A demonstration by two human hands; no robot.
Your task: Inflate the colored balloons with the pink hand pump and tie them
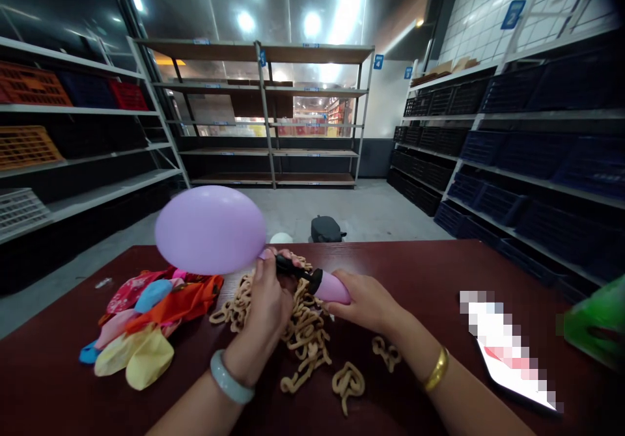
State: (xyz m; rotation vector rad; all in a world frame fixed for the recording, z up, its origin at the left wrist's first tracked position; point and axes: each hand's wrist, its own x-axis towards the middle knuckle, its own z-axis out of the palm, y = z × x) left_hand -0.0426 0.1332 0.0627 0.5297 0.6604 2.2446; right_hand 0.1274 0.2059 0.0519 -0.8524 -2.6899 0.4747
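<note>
At the far left, orange and red crates (33,84) sat on a shelving unit (117,179). On the dark red table (400,394), a heap of limp balloons (149,322) in red, orange, blue, pink and yellow lay near its left side. To the right of and beyond that heap, the inflated purple balloon (209,229) hung above the table, its neck at the left end of the hand pump (289,265). The left hand (270,293) (a pale bangle (229,376) circled its wrist) had its fingers closed around the black part of the pump, by the balloon's neck. Tan looped pieces (305,332) lay piled beneath and around that hand, with a few loose nearer the front. The right hand (368,299) was clamped on the pump's purple end, a gold bracelet (436,369) at its wrist. Farther right lay a phone-like slab (510,358), its face pixelated, and beside it a bright green item (596,322), cut off by shadow. Dark crates (541,156) filled the shelves behind
</note>
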